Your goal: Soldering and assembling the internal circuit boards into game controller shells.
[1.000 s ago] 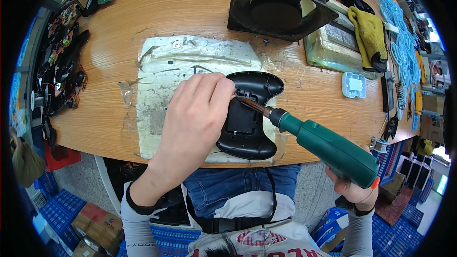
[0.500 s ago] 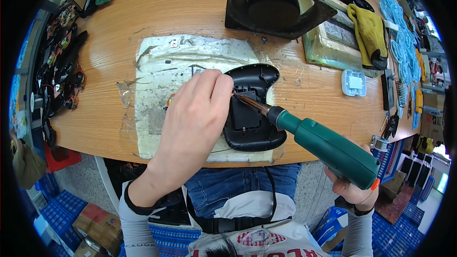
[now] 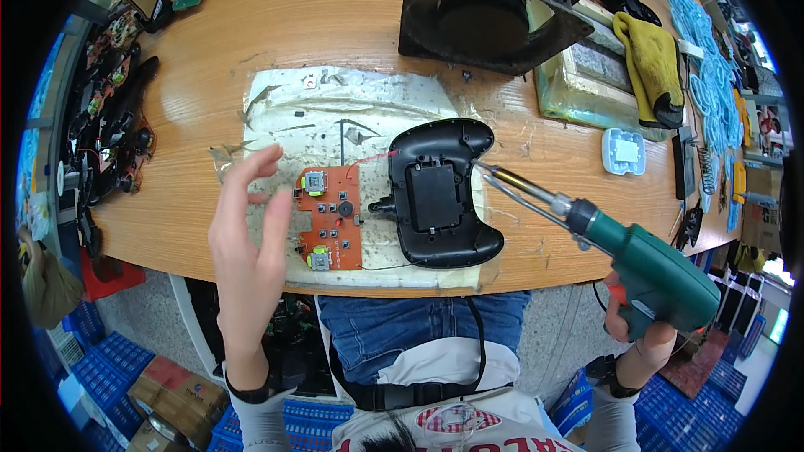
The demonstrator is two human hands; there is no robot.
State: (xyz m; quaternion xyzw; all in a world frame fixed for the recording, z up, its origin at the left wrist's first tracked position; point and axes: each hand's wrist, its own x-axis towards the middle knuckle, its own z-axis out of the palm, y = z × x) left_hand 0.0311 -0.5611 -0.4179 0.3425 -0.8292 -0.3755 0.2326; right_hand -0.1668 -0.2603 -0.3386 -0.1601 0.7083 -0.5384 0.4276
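Observation:
My right hand (image 3: 643, 336) grips a green soldering gun (image 3: 653, 268) by its handle, its metal tip over the right edge of a black game controller shell (image 3: 444, 244). Fingers apart and holding nothing, my left hand (image 3: 249, 255) hovers just left of an orange circuit board (image 3: 347, 222). The board lies with small buttons and two grey joystick modules face up. A red wire (image 3: 368, 157) runs between board and shell at the top, and a dark wire (image 3: 387, 268) at the bottom. Both parts rest on a stained white sheet (image 3: 268, 134).
A black square fan (image 3: 494, 21) stands at the back, beside a block with a yellow glove (image 3: 649, 67) on it. A small clear plastic box (image 3: 624, 151) sits to the right. Controller parts (image 3: 109, 142) pile along the left edge; blue cables (image 3: 712, 75) lie far right.
My left hand has moved left off the shell and opened, uncovering the circuit board. The soldering gun has drawn back to the right and down, away from the shell's middle.

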